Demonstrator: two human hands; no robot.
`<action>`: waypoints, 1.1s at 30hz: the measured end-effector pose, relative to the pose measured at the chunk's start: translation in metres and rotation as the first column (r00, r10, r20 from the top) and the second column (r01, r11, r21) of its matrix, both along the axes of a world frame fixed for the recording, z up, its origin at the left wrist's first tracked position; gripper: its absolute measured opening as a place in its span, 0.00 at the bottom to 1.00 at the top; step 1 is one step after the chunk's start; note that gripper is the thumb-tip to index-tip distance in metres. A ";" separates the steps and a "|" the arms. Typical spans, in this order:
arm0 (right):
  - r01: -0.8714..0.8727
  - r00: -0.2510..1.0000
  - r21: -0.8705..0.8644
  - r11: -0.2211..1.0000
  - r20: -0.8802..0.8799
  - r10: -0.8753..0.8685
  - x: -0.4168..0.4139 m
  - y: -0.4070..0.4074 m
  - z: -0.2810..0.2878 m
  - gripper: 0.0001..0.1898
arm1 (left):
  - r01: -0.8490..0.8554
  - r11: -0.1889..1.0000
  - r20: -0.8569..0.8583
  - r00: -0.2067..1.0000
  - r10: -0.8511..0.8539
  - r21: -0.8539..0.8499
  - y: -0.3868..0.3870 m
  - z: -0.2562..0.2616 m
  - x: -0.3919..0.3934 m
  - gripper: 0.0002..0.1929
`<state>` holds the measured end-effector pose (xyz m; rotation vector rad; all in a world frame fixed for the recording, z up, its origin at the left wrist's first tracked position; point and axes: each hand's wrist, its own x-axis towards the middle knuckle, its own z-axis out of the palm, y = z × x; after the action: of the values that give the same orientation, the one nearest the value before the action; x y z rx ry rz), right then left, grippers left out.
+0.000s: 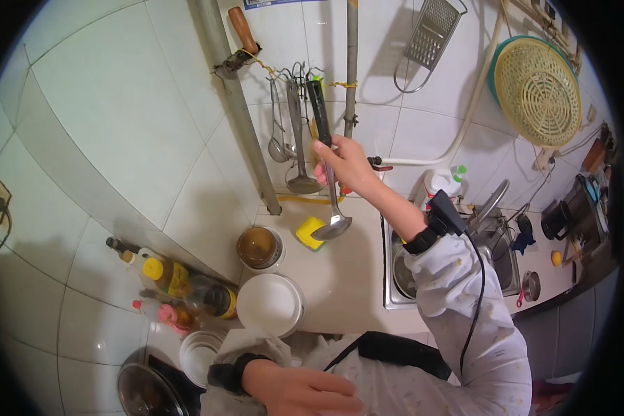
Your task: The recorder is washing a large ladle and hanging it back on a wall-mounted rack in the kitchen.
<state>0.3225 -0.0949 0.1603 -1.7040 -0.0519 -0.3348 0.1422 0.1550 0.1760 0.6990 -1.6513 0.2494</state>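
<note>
My right hand (346, 164) is closed on the metal shaft of a ladle (334, 226), just below its black handle. The ladle points downward, with its bowl above the counter and overlapping the view of a yellow sponge (308, 232). Behind and to the left of this hand, several metal utensils (297, 130) hang from hooks on a rack between two pipes. My left hand (301, 387) is low in the view, in front of my body, back up; its fingers are extended and nothing shows in it. Its fingertips and underside are partly hidden.
White tubs (270, 304) and a jar with a brown top (257, 247) stand on the left of the counter, beside several bottles (169, 275). To the right is a metal sink (392, 299) with a faucet (494, 200). A grater (434, 36) and a plastic colander (543, 93) hang on the wall.
</note>
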 end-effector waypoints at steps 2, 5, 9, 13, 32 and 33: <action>0.015 0.999 -0.006 1.000 0.034 -0.014 0.016 0.011 -0.002 0.17 | 0.002 0.993 0.012 1.000 -0.003 0.120 0.009 -0.017 0.014 0.15; 0.049 0.995 -0.073 0.996 0.091 -0.043 0.033 0.023 0.006 0.17 | -0.150 0.988 -0.234 0.960 0.152 0.027 0.008 -0.029 0.034 0.10; 0.090 0.995 -0.085 0.992 0.044 -0.087 0.058 0.030 0.003 0.16 | -0.168 0.918 -0.290 0.915 0.282 0.360 0.019 -0.034 0.048 0.14; 0.089 0.996 -0.064 0.994 0.025 -0.087 0.075 0.038 -0.006 0.16 | -0.167 0.820 -0.361 0.837 0.411 0.547 0.037 -0.039 0.047 0.09; 0.184 0.983 -0.193 0.964 0.020 -0.184 0.097 0.029 -0.009 0.19 | -0.081 0.765 -0.345 0.859 0.379 0.639 0.062 -0.060 0.062 0.12; 0.182 0.983 -0.192 0.964 0.018 -0.182 0.098 0.032 -0.010 0.19 | -0.102 0.760 -0.336 0.853 0.399 0.642 0.063 -0.062 0.061 0.12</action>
<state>0.4202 -0.0634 0.1500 -1.9063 0.0751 -0.4797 0.2036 0.2177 0.1143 1.3732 -1.1513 -0.2652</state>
